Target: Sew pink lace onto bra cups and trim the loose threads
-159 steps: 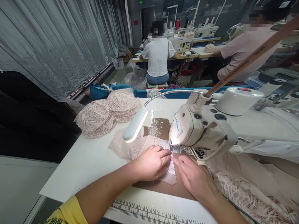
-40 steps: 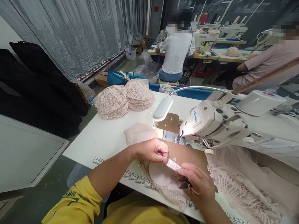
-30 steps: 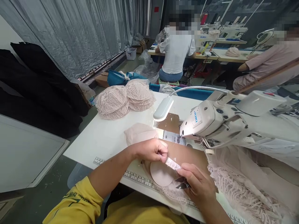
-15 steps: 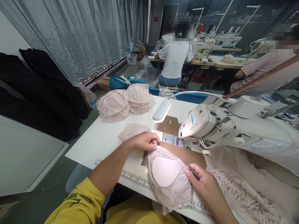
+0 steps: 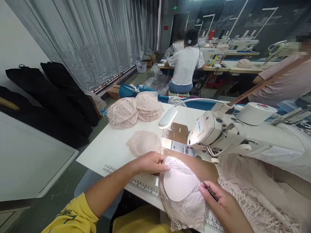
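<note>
A pale pink lace bra cup piece [image 5: 184, 213] lies at the table's front edge, with a smooth white pad [image 5: 178, 186] on its inner side. My left hand [image 5: 154, 162] pinches the upper left lace edge, its thumb over the top of the piece. On the right, my right hand [image 5: 217, 197] is closed around dark thread snips [image 5: 210, 191], their tips pointing up and left. Its thumb and finger also touch the lace at the pad's right side. Just beyond my left hand rests a loose sheer cup [image 5: 143, 143].
A white sewing machine [image 5: 218, 129] stands at right, its lamp [image 5: 168, 118] over the needle plate [image 5: 178, 146]. Stacked lace cups [image 5: 123, 111] sit at the table's far left. Sheer lace fabric [image 5: 257, 191] heaps at right. Two people work beyond, one in a white shirt [image 5: 186, 63].
My left hand has come toward me and laid its thumb over the lace edge, uncovering more of the sheer cup. My right hand keeps the snips. The view has shifted slightly.
</note>
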A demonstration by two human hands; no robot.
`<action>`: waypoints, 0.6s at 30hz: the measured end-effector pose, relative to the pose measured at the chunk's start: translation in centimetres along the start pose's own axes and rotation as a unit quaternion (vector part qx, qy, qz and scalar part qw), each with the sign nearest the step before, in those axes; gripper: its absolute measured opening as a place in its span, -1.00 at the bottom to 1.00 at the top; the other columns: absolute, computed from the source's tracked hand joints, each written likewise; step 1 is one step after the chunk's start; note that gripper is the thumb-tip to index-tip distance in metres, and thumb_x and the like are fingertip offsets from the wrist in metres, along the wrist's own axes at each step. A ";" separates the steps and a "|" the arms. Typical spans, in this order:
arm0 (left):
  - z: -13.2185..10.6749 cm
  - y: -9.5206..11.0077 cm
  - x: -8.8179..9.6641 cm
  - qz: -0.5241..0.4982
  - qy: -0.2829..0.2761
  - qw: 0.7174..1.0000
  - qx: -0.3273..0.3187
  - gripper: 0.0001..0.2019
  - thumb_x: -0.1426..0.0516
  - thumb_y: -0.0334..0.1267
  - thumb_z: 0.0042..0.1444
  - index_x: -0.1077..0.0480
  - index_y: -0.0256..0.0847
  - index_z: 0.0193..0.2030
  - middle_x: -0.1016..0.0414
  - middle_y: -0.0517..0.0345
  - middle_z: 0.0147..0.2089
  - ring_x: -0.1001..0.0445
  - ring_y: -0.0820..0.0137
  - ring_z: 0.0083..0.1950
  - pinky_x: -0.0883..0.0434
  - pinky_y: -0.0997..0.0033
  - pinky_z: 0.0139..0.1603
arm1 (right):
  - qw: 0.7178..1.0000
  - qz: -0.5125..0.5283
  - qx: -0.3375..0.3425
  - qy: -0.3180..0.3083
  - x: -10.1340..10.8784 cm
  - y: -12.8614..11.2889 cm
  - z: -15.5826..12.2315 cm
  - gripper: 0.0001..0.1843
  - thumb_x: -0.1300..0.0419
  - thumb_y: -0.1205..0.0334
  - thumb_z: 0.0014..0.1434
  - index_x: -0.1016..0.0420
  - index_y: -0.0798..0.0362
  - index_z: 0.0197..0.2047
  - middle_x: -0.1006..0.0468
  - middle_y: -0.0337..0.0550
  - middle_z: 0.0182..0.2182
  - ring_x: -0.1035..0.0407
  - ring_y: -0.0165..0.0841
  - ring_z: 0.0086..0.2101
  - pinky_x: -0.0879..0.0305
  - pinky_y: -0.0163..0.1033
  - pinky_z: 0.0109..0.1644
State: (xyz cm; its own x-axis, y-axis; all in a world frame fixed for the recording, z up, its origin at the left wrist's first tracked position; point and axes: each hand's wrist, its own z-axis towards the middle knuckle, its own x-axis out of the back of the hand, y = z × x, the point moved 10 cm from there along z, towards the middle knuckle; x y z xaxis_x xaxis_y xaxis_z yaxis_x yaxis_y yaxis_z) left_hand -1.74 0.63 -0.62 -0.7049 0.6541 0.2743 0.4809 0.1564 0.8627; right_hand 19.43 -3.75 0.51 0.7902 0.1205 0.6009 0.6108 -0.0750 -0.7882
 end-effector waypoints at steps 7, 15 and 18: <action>1.7 1.6 -0.8 -0.120 0.018 0.989 -0.088 -0.59 -0.19 0.05 0.05 -0.26 -0.27 -0.52 -0.18 0.28 -0.55 -0.16 0.57 -0.55 -0.09 0.54 -0.55 | 0.997 0.024 0.042 -0.066 -2.1 -0.4 -1.2 -0.62 -0.02 -0.14 0.17 -0.41 -0.04 -0.43 -0.48 -0.29 -0.52 -0.35 -0.34 -0.44 -0.20 -0.33 -0.35; 1.9 1.6 -2.9 -0.289 -0.029 0.953 -0.082 -0.61 -0.34 -0.08 -0.10 -0.49 -0.34 -0.20 -0.48 0.04 -0.29 -0.43 0.39 -0.29 -0.34 0.42 -0.25 | 0.998 0.053 -0.001 -0.015 0.6 -0.2 -0.6 -0.55 0.00 -0.22 0.16 -0.49 -0.09 -0.17 -0.52 -0.24 -0.49 -0.42 -0.29 -0.43 -0.31 -0.30 -0.34; 2.0 1.7 -3.5 -0.322 -0.025 0.943 -0.081 -0.62 -0.36 -0.10 -0.11 -0.51 -0.35 -0.22 -0.51 0.01 -0.28 -0.45 0.38 -0.28 -0.36 0.38 -0.20 | 0.997 0.066 0.029 0.000 1.0 -2.0 0.6 -0.57 -0.08 -0.18 0.13 -0.55 -0.09 -0.13 -0.61 -0.16 -0.24 -0.45 -0.19 -0.15 -0.33 -0.22 -0.07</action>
State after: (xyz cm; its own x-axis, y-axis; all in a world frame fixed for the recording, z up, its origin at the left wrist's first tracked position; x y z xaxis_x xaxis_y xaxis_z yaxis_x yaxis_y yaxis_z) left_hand 2.58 0.12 -1.00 -0.7963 0.4965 -0.3454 -0.1279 0.4199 0.8985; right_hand 18.92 -2.90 2.63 0.8632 0.1134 0.4920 0.4982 -0.0322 -0.8665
